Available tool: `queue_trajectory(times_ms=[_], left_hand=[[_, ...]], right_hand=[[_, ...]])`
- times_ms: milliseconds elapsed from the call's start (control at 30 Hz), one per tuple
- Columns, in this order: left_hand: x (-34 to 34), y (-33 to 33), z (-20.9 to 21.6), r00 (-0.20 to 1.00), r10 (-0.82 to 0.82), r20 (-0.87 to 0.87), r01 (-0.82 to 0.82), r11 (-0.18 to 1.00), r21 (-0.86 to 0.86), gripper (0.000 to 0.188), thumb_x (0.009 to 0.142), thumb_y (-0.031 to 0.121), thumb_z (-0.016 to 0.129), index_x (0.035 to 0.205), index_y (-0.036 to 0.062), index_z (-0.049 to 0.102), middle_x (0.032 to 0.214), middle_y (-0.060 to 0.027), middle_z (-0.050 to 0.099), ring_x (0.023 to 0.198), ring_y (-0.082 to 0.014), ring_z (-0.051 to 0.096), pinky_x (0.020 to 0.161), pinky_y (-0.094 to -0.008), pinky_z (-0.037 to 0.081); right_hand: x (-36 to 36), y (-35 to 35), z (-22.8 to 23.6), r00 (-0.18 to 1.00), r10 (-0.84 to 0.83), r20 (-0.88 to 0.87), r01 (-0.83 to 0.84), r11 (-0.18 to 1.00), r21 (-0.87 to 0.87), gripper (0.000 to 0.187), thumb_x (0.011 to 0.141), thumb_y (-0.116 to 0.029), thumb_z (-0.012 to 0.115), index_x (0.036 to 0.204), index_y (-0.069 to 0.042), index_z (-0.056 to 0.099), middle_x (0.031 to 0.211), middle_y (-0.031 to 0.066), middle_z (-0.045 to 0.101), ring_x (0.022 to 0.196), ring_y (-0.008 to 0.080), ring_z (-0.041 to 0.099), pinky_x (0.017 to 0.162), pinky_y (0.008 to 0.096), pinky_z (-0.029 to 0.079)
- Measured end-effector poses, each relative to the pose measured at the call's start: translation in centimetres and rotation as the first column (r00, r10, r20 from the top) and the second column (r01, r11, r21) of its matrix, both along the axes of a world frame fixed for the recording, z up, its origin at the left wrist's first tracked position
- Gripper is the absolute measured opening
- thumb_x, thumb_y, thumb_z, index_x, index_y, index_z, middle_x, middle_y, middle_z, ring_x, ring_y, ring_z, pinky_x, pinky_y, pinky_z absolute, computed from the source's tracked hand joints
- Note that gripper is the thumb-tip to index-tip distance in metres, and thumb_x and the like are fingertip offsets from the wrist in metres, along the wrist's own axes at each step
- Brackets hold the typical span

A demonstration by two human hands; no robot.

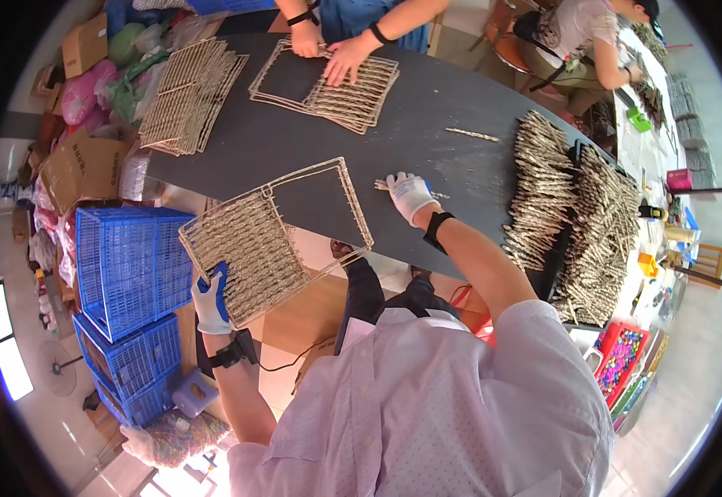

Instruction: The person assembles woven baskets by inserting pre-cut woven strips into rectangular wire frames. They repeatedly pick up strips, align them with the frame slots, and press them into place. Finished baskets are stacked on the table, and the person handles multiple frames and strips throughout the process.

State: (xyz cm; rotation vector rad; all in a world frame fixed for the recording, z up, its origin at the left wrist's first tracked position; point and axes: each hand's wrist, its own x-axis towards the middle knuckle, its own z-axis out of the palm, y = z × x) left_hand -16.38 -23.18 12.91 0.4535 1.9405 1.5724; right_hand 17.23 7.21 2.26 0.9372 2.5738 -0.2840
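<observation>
My left hand (213, 300), in a white and blue work glove, grips the lower left edge of a rectangular wire frame panel (249, 242). Twisted straw-coloured strips fill most of that panel, while its right part is a bare opening. The panel hangs tilted over the near table edge. On the dark table (328, 178), my gloved right hand (411, 195) closes over a short twisted strip (380, 185) whose ends stick out on both sides; the fingertips are partly hidden. Another twisted strip (472, 134) lies loose farther right.
Across the table, a co-worker's hands (346, 60) rest on a similar panel (353, 98). Stacked panels (189, 99) lie at the far left. Heaped twisted strips (597, 240) fill black trays at right. Blue crates (129, 265) stand left; another person (580, 41) sits far right.
</observation>
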Motion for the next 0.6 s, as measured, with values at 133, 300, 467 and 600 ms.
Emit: queue_trajectory(times_ms=[133,300,467,600], left_hand=[[1.2,0.9,0.5,0.994,0.01,0.11,-0.007,1.0,-0.023,0.028,0.089,0.0,0.061,0.116,-0.0071,0.06,0.105,-0.0106,0.067,0.086,-0.0173,0.065,0.078,-0.0289,0.053],[1.7,1.9,0.4,0.982,-0.091,0.163,0.091,0.996,0.006,0.027,0.092,0.008,0.061,0.116,-0.0049,0.06,0.106,-0.0092,0.066,0.089,-0.0173,0.065,0.078,-0.0306,0.054],[4.0,4.9,1.0,0.975,-0.192,0.108,0.194,0.981,-0.009,0.027,0.092,0.01,0.062,0.115,-0.0042,0.061,0.107,-0.0068,0.066,0.089,-0.0155,0.064,0.079,-0.0295,0.053],[5.2,7.0,1.6,0.959,-0.27,0.092,0.269,0.963,0.018,0.028,0.092,0.01,0.061,0.117,-0.0044,0.061,0.108,-0.0065,0.066,0.091,-0.0149,0.063,0.081,-0.0283,0.052]], right_hand=[[4.3,-1.8,0.3,0.993,0.053,-0.106,-0.044,0.996,0.078,0.032,0.081,-0.011,0.062,0.111,-0.005,0.054,0.103,0.0141,0.061,0.096,0.029,0.062,0.077,0.0395,0.05],[15.6,-4.2,2.2,0.973,-0.029,-0.231,0.075,0.979,0.191,0.035,0.085,-0.016,0.053,0.119,-0.009,0.054,0.111,0.0108,0.06,0.103,0.0277,0.059,0.087,0.0405,0.046],[25.5,-5.4,1.1,0.976,-0.194,-0.094,0.21,0.955,0.21,0.041,0.087,-0.017,0.051,0.127,-0.011,0.054,0.115,0.0096,0.058,0.11,0.0265,0.055,0.093,0.042,0.043],[29.3,-6.1,-1.5,0.978,-0.21,-0.019,0.206,0.931,0.302,0.04,0.088,-0.018,0.052,0.128,-0.015,0.054,0.119,0.0076,0.058,0.112,0.0251,0.054,0.096,0.043,0.039]])
